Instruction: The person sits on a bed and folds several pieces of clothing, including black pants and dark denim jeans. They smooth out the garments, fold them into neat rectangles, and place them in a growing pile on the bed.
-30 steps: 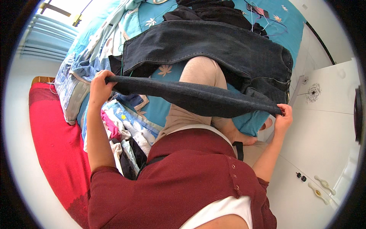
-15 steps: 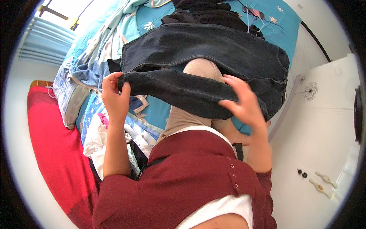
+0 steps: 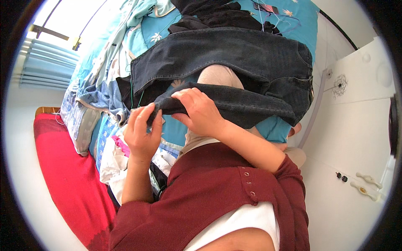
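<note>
A pair of dark jeans [image 3: 234, 48] lies spread sideways across the bed and over my bent knee, its waist to the right and its leg ends to the left. My left hand [image 3: 144, 129] pinches the hem of the nearer leg between thumb and fingers. Close beside it, my right hand [image 3: 197, 108] grips the same leg a little above the hem, fingers over the top and thumb beneath. The farther leg lies flat beyond my knee [image 3: 220, 76]. Part of the nearer hem is hidden by my fingers.
Black clothing [image 3: 213, 16] is heaped beyond the jeans, near a clothes hanger [image 3: 268, 21] and a phone [image 3: 266, 8]. Patterned blankets [image 3: 100, 94] lie left on the blue bed sheet [image 3: 310, 25]. White clothes [image 3: 112, 163] sit by my left forearm, with a red cover [image 3: 71, 167] farther left.
My right hand has moved left along the nearer leg, from its middle to close by the hem. My left hand has shifted right and down with the hem.
</note>
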`<state>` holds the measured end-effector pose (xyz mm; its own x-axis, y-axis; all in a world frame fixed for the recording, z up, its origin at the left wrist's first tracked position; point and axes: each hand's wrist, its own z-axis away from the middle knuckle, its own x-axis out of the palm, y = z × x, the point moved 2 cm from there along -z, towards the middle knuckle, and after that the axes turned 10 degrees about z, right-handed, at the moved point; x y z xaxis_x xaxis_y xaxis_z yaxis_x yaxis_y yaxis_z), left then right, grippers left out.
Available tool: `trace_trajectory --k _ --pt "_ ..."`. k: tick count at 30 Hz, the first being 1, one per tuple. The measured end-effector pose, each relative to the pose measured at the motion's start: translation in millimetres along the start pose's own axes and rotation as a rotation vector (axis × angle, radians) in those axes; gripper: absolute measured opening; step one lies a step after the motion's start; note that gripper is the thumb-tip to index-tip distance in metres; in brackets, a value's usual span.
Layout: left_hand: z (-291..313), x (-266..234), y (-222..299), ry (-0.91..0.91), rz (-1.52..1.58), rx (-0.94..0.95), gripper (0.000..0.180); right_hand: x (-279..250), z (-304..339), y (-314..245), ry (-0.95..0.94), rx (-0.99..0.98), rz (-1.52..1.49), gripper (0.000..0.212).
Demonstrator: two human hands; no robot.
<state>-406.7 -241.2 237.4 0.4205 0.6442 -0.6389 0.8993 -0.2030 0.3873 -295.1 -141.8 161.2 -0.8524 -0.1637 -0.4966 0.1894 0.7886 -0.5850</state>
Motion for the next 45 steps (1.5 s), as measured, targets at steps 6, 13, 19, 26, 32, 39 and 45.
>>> trace_trajectory --k 6,13,19,26,32,39,45 --pt "23.4 1.9 -15.5 -0.118 -0.001 -0.239 0.012 -7.9 6.6 10.7 -0.052 -0.04 0.118 0.022" --pt "66.5 21.2 -35.9 -0.03 0.756 -0.952 0.007 -23.2 27.2 22.7 -0.032 -0.169 0.309 0.025" --pt "63.9 34.7 -24.3 0.116 1.907 -1.111 0.008 -29.3 30.5 17.9 0.011 -0.215 0.222 0.022" --pt "53.0 22.4 -19.7 -0.066 1.518 -0.91 0.047 -32.5 30.9 8.6 0.011 -0.178 0.185 0.023" --pt "15.2 -10.4 -16.2 -0.032 0.457 -0.353 0.036 -44.2 14.6 -3.2 -0.045 -0.195 0.193 0.032" --pt "-25.3 -9.9 6.8 0.06 0.48 0.092 0.033 -56.5 -34.7 -42.5 -0.133 -0.235 -0.022 0.043" --pt "-18.2 7.2 -11.5 0.095 0.202 -0.094 0.043 -63.6 -64.9 -34.3 -0.027 0.142 -0.097 0.011"
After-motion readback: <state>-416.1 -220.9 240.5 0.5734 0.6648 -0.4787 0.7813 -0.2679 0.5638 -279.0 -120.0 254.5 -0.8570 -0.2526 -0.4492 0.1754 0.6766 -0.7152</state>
